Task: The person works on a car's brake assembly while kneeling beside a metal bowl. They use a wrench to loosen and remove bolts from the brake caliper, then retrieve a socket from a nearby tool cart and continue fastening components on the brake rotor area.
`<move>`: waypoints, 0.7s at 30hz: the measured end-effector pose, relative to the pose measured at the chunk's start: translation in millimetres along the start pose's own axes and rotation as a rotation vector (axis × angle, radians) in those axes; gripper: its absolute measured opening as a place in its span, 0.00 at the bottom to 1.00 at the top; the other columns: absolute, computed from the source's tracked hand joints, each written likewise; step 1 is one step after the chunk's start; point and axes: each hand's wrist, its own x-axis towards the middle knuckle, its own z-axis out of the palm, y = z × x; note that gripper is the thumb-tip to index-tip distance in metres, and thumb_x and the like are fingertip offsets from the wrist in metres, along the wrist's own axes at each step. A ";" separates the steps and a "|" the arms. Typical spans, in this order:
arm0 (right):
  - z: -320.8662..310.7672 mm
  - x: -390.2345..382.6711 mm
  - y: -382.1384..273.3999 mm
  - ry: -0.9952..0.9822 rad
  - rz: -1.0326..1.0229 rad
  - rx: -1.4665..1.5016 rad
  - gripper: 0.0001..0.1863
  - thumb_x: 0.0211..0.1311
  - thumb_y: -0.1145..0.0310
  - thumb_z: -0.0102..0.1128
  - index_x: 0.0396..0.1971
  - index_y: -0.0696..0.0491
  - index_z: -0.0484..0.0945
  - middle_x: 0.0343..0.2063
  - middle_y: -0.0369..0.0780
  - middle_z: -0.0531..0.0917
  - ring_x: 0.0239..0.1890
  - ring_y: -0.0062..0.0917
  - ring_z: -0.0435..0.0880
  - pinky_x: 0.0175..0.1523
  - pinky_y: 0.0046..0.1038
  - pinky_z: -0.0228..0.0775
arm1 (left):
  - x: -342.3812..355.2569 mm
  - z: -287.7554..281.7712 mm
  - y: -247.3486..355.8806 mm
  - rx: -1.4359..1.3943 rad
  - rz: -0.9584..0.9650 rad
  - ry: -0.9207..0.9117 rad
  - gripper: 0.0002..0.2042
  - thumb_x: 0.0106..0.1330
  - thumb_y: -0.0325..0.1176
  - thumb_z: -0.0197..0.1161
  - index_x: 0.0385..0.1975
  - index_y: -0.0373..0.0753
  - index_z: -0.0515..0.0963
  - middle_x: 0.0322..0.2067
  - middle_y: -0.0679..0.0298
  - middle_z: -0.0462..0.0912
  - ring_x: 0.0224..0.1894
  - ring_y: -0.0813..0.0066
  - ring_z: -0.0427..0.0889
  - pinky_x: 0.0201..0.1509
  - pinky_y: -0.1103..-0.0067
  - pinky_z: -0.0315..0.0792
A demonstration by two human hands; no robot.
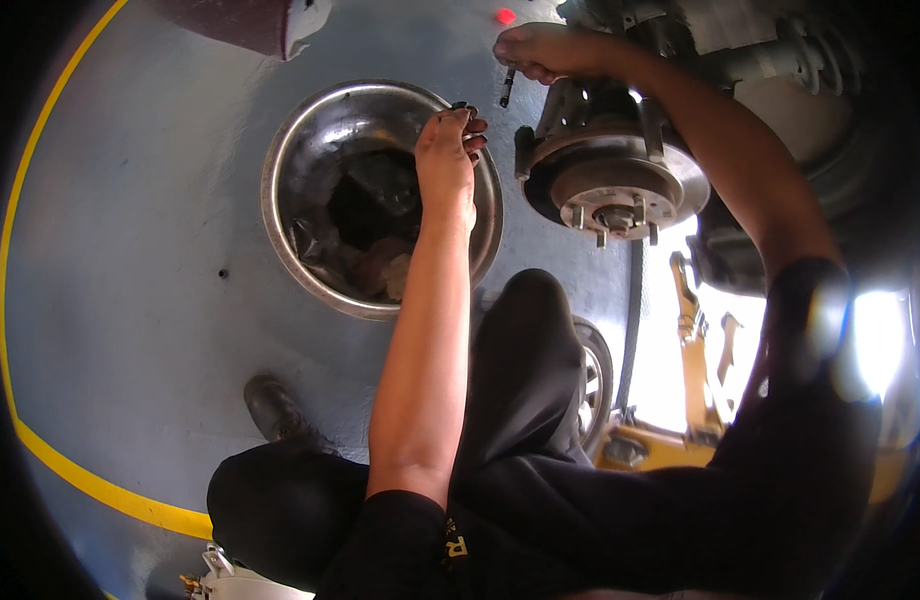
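Over the right rim of a round metal bowl (277, 240), my left hand (446, 165) is closed with its fingers curled round a small dark piece (464, 108), too little of which shows to name. The bowl stands on the floor with dark contents that I cannot make out clearly. My right hand (552, 50) is raised farther away, pinching a slim dark pin (507, 88) that points down. Below and right of that hand is a brake disc (555, 170) on a wheel hub (615, 205) with several studs. Both hands are apart from the disc.
Suspension parts (770, 68) crowd the upper right. A wheel (592, 385) and yellow metal equipment (695, 370) are beyond my knee. A dark red panel (245, 22) stands at the top. A yellow line (120, 495) curves along the floor at left, and a white container (245, 585) sits at the bottom.
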 end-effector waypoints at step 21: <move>158.2 -70.3 -272.1 0.178 0.076 0.844 0.16 0.57 0.72 0.67 0.41 0.59 0.71 0.31 0.41 0.82 0.35 0.26 0.84 0.37 0.25 0.75 | -168.8 -68.3 210.7 -0.206 0.038 0.409 0.08 0.65 0.37 0.57 0.34 0.40 0.78 0.33 0.70 0.81 0.34 0.82 0.77 0.40 0.84 0.66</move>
